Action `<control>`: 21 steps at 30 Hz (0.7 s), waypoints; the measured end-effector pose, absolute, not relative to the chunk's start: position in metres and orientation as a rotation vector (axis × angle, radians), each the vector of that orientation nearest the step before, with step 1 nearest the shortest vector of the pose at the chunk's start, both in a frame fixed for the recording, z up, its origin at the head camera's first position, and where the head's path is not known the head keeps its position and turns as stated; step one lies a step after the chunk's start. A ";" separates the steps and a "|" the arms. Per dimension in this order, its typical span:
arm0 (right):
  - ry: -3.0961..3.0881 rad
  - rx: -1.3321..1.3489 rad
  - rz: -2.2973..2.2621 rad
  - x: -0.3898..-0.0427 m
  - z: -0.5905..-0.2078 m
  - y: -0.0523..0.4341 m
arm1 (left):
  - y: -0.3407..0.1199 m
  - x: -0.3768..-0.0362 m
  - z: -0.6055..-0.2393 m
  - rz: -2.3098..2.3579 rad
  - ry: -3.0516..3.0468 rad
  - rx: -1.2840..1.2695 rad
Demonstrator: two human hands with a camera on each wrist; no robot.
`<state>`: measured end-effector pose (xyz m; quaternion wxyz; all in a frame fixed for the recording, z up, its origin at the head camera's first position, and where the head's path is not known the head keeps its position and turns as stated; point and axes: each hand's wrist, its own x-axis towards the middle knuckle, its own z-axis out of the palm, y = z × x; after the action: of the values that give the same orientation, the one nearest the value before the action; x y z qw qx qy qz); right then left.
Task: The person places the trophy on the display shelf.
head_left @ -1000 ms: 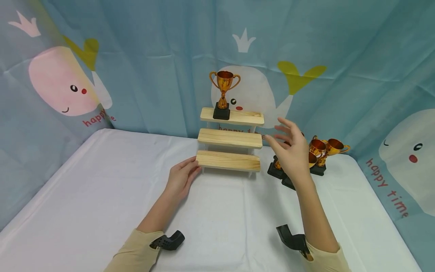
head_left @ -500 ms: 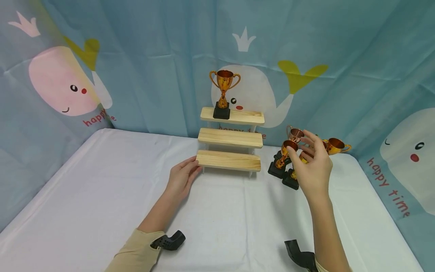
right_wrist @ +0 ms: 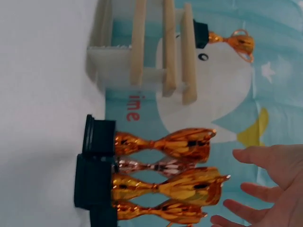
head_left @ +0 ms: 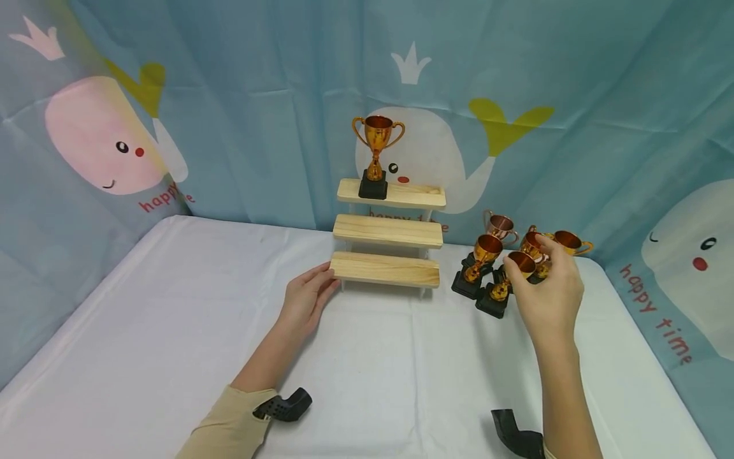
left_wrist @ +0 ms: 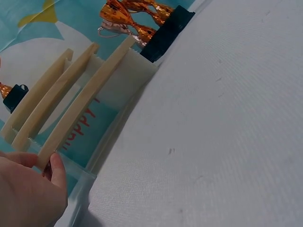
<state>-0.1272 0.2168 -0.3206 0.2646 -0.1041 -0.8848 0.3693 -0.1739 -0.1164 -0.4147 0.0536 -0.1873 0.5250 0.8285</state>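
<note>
Left hand (head_left: 304, 301), fingers relaxed and holding nothing, touches the wooden stand's (head_left: 385, 269) lowest step. One trophy (head_left: 376, 155) stands on top. Right hand (head_left: 547, 294), fingers spread and empty, hovers at the trophy cluster (head_left: 504, 262).

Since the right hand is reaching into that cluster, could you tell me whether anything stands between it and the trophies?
Nothing visible does: the right hand is open right beside the trophies, its fingers at the nearest cups, with no other object between them.
</note>
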 end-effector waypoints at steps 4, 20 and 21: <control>-2.442 -0.374 0.986 -0.129 -0.325 0.220 | -0.117 -0.174 -0.415 2.524 1.594 -0.555; -2.419 -0.478 1.020 -0.140 -0.349 0.220 | -0.117 -0.173 -0.414 2.526 1.575 -0.552; -2.399 -0.476 1.020 -0.140 -0.350 0.220 | -0.117 -0.173 -0.414 2.527 1.574 -0.550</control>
<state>-0.1401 0.2196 -0.3502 0.2433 -0.1741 -0.8782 0.3733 -0.1731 -0.1170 -0.4139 0.0570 -0.1815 0.5191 0.8333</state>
